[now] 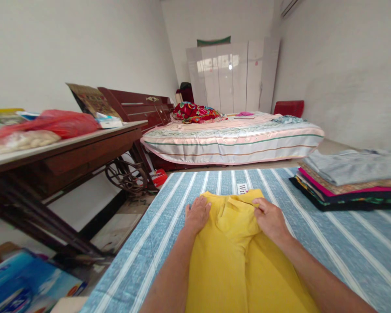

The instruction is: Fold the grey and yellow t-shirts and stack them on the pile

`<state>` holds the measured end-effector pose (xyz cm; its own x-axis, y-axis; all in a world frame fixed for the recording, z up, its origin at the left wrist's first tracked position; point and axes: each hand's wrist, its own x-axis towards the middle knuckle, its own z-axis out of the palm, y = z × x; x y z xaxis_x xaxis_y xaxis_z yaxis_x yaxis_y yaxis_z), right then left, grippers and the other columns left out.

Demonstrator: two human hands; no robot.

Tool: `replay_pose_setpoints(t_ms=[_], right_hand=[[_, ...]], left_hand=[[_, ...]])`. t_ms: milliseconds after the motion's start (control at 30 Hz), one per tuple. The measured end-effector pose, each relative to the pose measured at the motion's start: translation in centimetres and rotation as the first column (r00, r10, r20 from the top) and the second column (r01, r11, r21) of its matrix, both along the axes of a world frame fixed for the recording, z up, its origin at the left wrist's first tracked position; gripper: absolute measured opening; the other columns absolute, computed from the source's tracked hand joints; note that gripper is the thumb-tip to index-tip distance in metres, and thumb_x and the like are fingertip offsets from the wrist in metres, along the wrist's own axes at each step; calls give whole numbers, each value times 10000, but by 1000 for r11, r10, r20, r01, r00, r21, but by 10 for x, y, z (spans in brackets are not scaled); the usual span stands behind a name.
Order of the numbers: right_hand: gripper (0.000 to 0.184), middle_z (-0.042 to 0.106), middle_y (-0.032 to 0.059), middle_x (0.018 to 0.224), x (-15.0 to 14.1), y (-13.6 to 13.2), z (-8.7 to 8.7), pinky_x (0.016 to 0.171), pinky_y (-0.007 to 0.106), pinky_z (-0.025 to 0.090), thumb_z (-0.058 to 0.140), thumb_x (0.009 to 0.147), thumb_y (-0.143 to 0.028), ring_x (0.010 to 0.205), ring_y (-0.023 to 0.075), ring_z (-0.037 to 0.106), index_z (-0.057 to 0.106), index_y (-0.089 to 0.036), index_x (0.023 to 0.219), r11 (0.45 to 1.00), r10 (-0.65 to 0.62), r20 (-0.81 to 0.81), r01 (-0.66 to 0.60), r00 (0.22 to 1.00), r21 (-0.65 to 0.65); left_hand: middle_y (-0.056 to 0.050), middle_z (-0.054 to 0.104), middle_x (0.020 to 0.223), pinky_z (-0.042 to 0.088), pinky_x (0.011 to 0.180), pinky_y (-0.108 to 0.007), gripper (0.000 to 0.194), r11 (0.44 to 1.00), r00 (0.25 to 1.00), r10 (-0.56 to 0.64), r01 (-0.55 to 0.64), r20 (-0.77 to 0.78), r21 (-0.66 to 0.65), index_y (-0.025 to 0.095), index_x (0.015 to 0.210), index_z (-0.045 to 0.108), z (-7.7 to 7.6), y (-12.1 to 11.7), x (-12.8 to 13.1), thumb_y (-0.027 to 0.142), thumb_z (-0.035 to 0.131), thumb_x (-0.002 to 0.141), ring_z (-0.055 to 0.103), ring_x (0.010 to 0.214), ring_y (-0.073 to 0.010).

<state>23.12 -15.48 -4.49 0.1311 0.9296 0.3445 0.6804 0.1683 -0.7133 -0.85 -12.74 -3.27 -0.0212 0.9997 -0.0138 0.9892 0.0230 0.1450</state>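
Uneven pull by the right hand [271,218], pinching the yellow garment [220,261] near its far edge, may skew it because the left hand [198,214] apparently lies flat without gripping.

The yellow garment [218,261] is smooth, matt cloth, the striped sheet [163,217] matt cloth too; the folded clothes [348,167] look like soft, dull fabric, the wardrobe [208,87] glossy, the headboard [137,103] polished wood, the red bag [68,124] thin, shiny plastic

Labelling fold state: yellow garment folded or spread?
Spread as far as visible: the yellow garment runs past the frame's bottom edge, left hand on one top corner, right hand pinching near the other. Lower end unseen.
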Motion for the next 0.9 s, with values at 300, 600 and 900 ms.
replay_pose_setpoints(t_ms=[300,600,900], right_hand=[[213,684,1,741,-2,-3,3,639,247,430,466,757,-278,693,171,612,664,-225,818,981,189,43,-188,981,-40],[240,690,22,783,13,-3,16,600,250,359,452,755,-149,752,194,621,669,-231,819,987,50,372,11,927,-159],[388,646,105,1000,0,-10,22,849,347,339,518,782,-217,993,258,540,576,-171,1163,993,113,620,-73,776,-91]], left_hand=[[-30,328,1476,157,1115,-420,459,999,999,-32,33,-19,16,231,1348,403,1,-2,-4,286,267,913,272,1354,-179],[-35,325,1477,181,1102,-431,462,999,998,-43,43,-38,20,210,1351,384,1,-5,-3,300,264,914,262,1357,-181],[-72,293,1489,205,1086,-489,484,998,997,-53,54,-58,13,197,1367,356,4,-6,0,369,251,927,257,1360,-223]])
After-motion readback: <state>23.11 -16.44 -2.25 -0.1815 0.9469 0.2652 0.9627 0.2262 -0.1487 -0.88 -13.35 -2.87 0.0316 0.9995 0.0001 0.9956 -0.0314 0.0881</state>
